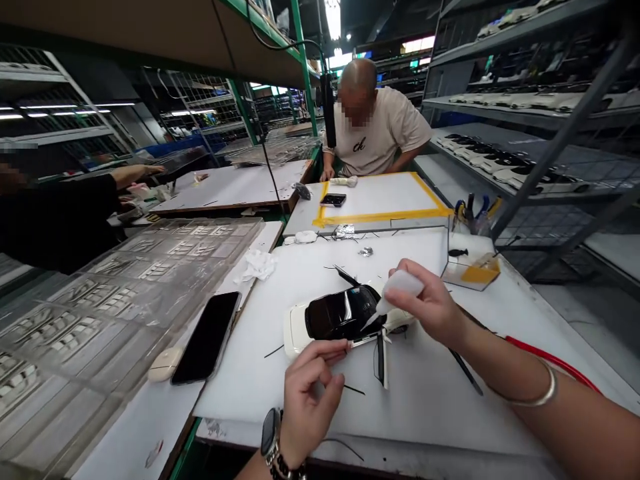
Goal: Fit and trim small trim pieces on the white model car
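A white model car (295, 325) with a glossy black roof lies on the white work mat (425, 393). One door hangs open on its near side. My right hand (433, 307) is closed around a small white squeeze bottle (400, 288), whose tip points at the car's roof edge. My left hand (310, 393), a watch on its wrist, pinches the lower edge of the car body just below the roof. Thin black strips lie on the mat around the car.
A black phone (207, 337) lies left of the mat beside clear plastic trays (100, 300) of small parts. A clear box (473, 263) stands to the right. A person in a beige shirt (377, 133) sits opposite; another person's arm (90, 200) reaches in from the left.
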Available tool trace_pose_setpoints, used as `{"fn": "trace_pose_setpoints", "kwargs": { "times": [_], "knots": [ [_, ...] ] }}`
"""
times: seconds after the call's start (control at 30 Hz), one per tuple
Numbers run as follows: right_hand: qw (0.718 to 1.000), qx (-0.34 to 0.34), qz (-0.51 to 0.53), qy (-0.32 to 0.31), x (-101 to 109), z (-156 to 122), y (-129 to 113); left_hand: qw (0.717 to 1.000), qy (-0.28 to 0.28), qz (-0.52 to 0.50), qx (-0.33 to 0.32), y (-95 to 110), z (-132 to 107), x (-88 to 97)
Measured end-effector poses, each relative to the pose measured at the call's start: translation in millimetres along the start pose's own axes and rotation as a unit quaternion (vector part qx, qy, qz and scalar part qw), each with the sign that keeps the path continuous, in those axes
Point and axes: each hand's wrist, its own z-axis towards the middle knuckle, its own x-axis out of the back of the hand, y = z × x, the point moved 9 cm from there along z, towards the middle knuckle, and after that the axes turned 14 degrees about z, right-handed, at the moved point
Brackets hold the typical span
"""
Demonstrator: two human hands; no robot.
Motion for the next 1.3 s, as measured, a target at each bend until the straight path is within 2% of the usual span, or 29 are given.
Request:
{"fn": "trace_pose_setpoints", "kwargs": {
  "times": [0.17, 0.27, 0.77, 1.3],
  "knots": [
    [0.989, 0.033, -0.126, -0.073, -22.5, -5.1, 1.0, 1.000, -0.001, -0.009, 0.006, 0.8, 0.4, 1.8],
    [0.983, 0.037, -0.156, -0.093, -28.6, -2.8, 4.4, 1.000, -0.008, -0.005, 0.008, 1.2, 0.6, 1.3],
    [0.959, 0.134, -0.220, -0.119, -39.8, -5.7, -2.8, 0.999, -0.027, 0.039, 0.000, 3.0, -1.9, 0.8],
    [0.945, 0.155, -0.257, -0.129, -44.0, -6.8, -9.3, 0.998, -0.033, 0.047, -0.008, 4.5, -1.3, -1.7]
  ]
}}
